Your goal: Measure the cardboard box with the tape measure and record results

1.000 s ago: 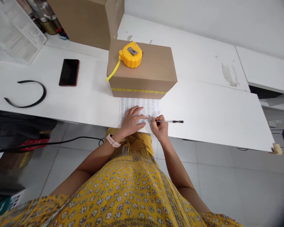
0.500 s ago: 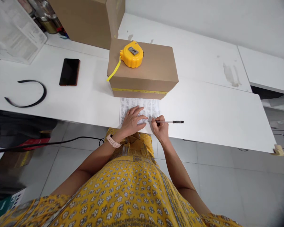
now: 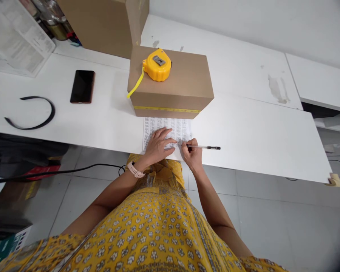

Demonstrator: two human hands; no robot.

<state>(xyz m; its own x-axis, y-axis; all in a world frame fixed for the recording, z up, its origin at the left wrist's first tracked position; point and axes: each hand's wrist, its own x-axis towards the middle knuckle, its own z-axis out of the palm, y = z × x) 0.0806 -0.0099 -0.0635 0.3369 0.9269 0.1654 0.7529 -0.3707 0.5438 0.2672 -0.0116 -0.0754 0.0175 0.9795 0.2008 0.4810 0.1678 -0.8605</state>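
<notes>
My left hand (image 3: 158, 145) lies flat with fingers spread on a printed sheet of paper (image 3: 175, 126) at the near edge of the white table (image 3: 243, 132). My right hand (image 3: 192, 154) is closed around a pen (image 3: 206, 147), whose tip rests on the sheet's right side. Just beyond the sheet stands a brown cardboard box (image 3: 184, 87) with a yellow band along its front. A yellow tape measure (image 3: 158, 65) sits on top of the box, its strap hanging over the left edge.
A black phone (image 3: 82, 86) and a curved black band (image 3: 31, 112) lie on the table to the left. A larger cardboard box (image 3: 107, 22) and stacked papers (image 3: 14, 41) stand at the back left. A cable (image 3: 59, 172) runs under the table.
</notes>
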